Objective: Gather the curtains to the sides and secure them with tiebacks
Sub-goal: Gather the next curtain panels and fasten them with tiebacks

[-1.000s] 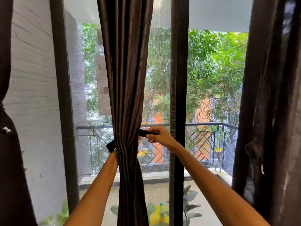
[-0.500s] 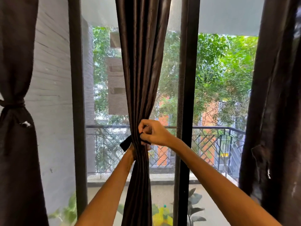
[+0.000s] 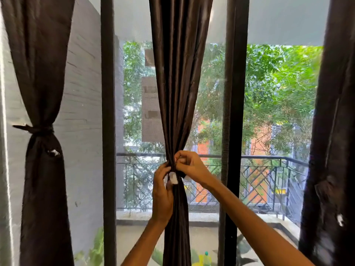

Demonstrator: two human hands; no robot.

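Note:
A dark brown middle curtain (image 3: 178, 83) hangs bunched in front of the window. At its waist a black tieback with a white patch (image 3: 173, 177) is wrapped round the folds. My left hand (image 3: 162, 192) grips the curtain and the tieback's left end from the left. My right hand (image 3: 189, 167) has curled fingers pinching the tieback's other end just right of the folds. The left curtain (image 3: 41, 169) is gathered and bound by a dark tieback (image 3: 35, 129). The right curtain (image 3: 332, 150) hangs at the frame's edge with its tieback dangling loose.
Dark window frame posts (image 3: 108, 131) stand left and right of the middle curtain. A mesh screen covers the panes. Beyond lie a balcony railing (image 3: 259, 181), green trees, potted leaves low down and a grey brick wall (image 3: 82, 93) on the left.
Both hands have brought the tieback's ends together at the curtain's front; the left hand came round from behind the folds. The view has shifted right and down slightly, showing the tied left curtain.

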